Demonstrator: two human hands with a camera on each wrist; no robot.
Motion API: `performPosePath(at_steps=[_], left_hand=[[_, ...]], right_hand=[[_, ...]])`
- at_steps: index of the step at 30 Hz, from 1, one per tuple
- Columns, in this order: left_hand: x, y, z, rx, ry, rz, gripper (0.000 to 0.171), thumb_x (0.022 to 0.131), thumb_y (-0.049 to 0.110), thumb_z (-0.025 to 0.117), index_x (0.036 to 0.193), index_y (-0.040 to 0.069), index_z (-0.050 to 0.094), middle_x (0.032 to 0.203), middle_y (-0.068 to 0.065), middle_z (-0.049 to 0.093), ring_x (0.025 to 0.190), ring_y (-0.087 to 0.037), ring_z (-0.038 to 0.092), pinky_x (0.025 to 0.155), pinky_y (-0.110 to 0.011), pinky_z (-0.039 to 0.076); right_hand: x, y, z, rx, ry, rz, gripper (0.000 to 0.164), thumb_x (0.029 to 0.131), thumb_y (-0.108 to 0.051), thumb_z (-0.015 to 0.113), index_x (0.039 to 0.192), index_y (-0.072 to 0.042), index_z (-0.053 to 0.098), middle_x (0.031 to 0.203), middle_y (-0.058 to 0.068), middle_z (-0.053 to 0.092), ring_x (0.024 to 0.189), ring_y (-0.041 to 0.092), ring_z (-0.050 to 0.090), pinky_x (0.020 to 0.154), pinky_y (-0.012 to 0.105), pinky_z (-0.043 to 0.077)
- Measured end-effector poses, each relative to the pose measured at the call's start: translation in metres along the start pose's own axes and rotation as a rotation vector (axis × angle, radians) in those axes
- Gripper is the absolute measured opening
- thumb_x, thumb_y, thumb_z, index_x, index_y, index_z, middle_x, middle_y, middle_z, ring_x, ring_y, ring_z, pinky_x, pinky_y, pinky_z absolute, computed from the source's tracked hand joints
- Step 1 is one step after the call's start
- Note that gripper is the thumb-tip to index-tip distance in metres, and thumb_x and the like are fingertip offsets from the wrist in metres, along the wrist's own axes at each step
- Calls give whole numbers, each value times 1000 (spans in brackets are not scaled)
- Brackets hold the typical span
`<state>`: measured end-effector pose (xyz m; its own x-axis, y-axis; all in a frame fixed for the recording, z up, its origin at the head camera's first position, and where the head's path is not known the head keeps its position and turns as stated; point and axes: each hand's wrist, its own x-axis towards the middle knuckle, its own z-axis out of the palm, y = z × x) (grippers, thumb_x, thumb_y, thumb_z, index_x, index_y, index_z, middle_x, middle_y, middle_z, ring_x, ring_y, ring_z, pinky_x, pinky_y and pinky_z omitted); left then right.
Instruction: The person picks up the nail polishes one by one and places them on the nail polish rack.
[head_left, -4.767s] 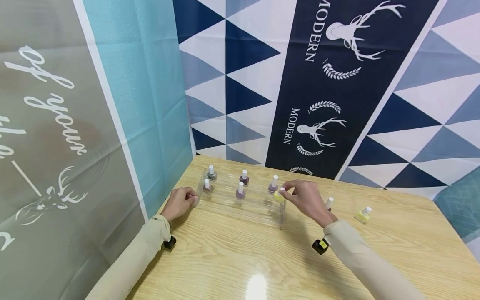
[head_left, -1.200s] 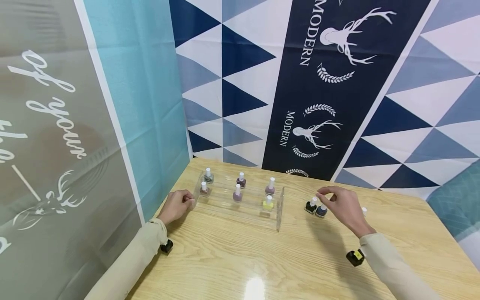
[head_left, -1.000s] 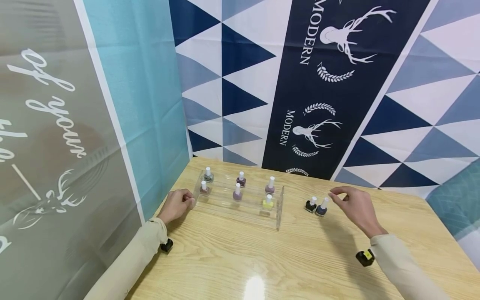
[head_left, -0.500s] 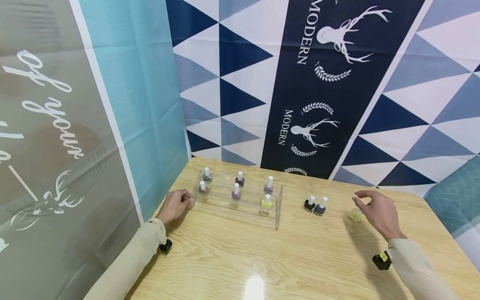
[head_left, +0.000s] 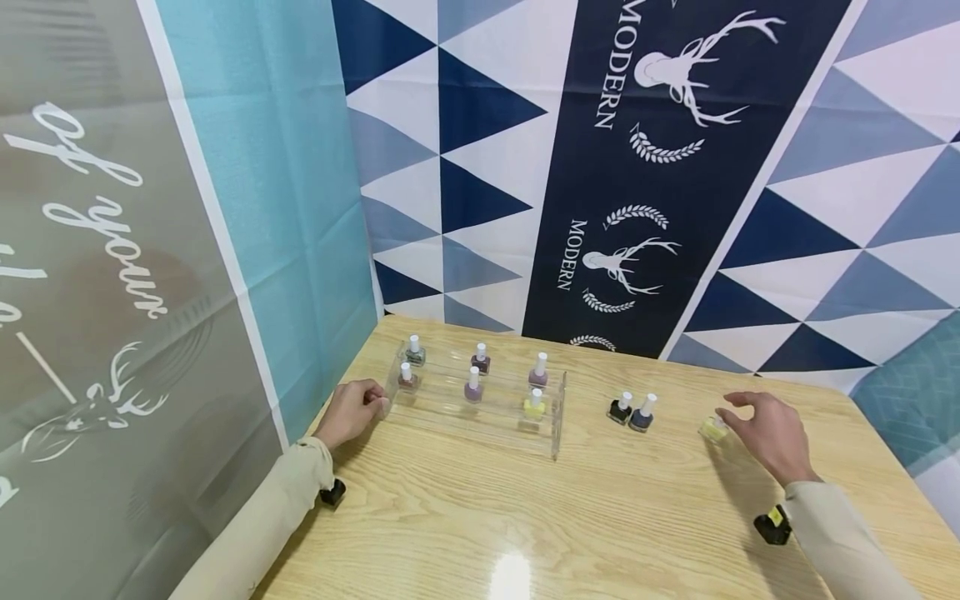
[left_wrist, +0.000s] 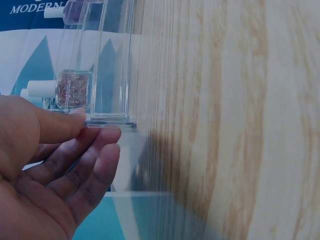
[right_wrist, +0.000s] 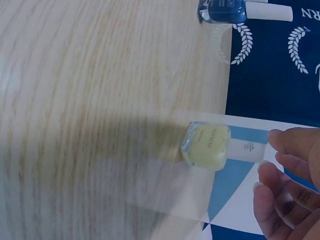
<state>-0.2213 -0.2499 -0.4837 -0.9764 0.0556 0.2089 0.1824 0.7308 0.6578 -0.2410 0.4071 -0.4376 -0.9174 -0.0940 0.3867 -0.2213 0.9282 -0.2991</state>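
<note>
1. The pale yellow bottle [right_wrist: 206, 146] stands upright on the desk [head_left: 450, 517], its cap [right_wrist: 246, 150] toward the nearer, right hand [head_left: 772, 435].
2. That hand is narrowly parted, holding nothing.
3. The left hand [head_left: 351, 412], well apart, pinches the clear rack [head_left: 450, 407] end.

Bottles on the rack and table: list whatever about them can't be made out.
- Head view: the top of the pale yellow bottle, partly covered by the right hand; any labels on the six bottles in the clear rack, too small to read.
- Left wrist view: the bottle behind the glitter bottle, mostly hidden by it.
- Right wrist view: part of the dark blue bottle, cut off by the top edge.
</note>
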Motion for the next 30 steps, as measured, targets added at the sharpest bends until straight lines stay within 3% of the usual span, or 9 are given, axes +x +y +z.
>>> performPosePath(at_steps=[11,18,30], left_hand=[[2,2,0,3,0,-10,4,97,9,73,96,5,74,83,-1,68,74,-14,60,71,-37,52],[2,3,0,0,-4,-11,7,97,10,73,96,3,74,81,-1,68,72,-14,60,70,-37,52],[1,1,0,-7,-10,-11,6,98,8,71,95,4,74,81,-1,68,69,-14,58,68,-36,50]], right_hand=[[-2,9,3,5,-36,18,26,93,-20,76,107,2,77,100,23,75,76,43,66,52,38,45],[-2,9,3,-7,-54,21,26,93,-19,76,107,2,76,98,21,76,80,45,67,53,39,45],[-5,11,9,-13,-26,20,24,91,-14,77,105,6,75,93,21,75,72,40,66,53,39,44]])
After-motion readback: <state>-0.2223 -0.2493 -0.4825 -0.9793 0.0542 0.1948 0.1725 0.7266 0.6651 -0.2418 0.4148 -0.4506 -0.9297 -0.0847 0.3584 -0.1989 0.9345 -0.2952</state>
